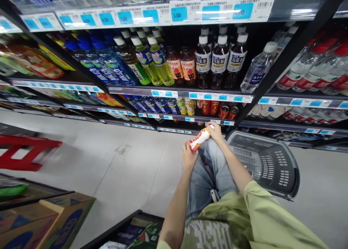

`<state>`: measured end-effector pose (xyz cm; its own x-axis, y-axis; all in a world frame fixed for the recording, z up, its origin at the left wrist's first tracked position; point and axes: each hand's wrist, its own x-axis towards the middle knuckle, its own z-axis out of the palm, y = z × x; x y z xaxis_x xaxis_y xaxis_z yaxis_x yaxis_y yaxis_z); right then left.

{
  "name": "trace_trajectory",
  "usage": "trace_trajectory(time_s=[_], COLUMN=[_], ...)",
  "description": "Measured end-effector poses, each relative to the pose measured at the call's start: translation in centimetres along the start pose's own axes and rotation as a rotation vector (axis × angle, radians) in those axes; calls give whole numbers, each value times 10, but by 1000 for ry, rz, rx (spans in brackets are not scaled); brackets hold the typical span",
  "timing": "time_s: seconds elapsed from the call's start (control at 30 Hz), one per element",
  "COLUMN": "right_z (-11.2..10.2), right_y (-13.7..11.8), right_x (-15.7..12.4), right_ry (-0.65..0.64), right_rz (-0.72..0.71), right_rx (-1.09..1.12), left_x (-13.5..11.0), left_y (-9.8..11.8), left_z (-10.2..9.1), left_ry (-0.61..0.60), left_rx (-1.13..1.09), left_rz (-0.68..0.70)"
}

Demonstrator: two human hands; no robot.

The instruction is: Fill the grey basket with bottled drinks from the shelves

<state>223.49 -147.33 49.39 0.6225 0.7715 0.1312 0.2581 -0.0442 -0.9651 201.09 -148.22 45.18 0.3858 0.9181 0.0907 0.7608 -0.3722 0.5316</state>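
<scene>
A small white and red bottle (199, 139) is held between both my hands, low in front of the drink shelves. My left hand (189, 157) grips its bottom end with fingers curled round it. My right hand (216, 130) is closed on its top end near the cap. Both forearms reach out over my knee in light blue jeans (210, 173). A dark grey shopping basket (265, 164) stands on the floor just right of my hands.
Store shelves (179, 93) hold rows of bottled teas, water and red cans (227, 112), with blue price tags along the edges. A red step stool (25, 153) stands at left. Cardboard boxes (46, 220) sit at lower left on the grey floor.
</scene>
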Motion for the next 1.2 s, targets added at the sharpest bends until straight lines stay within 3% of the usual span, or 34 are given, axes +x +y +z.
trace_trajectory(time_s=[0.2, 0.47, 0.63, 0.8, 1.03, 1.13, 1.2], right_z=[2, -2, -4, -7, -6, -8, -12], right_y=[3, -8, -2, 3, -10, -17, -18], right_x=[3, -1, -7, -3, -8, -16, -18], right_ry=[141, -110, -10, 47, 71, 170, 304], right_rz=[92, 54, 108, 130, 69, 35, 36], right_rx=[-135, 35, 46, 6, -44, -5, 0], left_x=[-2, -7, -1, 5, 11, 13, 14], left_y=[0, -15, -16, -5, 19, 20, 18], left_z=[-1, -3, 1, -7, -8, -3, -1], left_ry=[14, 2, -36, -94, -157, -116, -81], left_rx=[-37, -162, -86, 37, 267, 297, 288], left_rz=[14, -29, -2, 82, 6, -53, -95])
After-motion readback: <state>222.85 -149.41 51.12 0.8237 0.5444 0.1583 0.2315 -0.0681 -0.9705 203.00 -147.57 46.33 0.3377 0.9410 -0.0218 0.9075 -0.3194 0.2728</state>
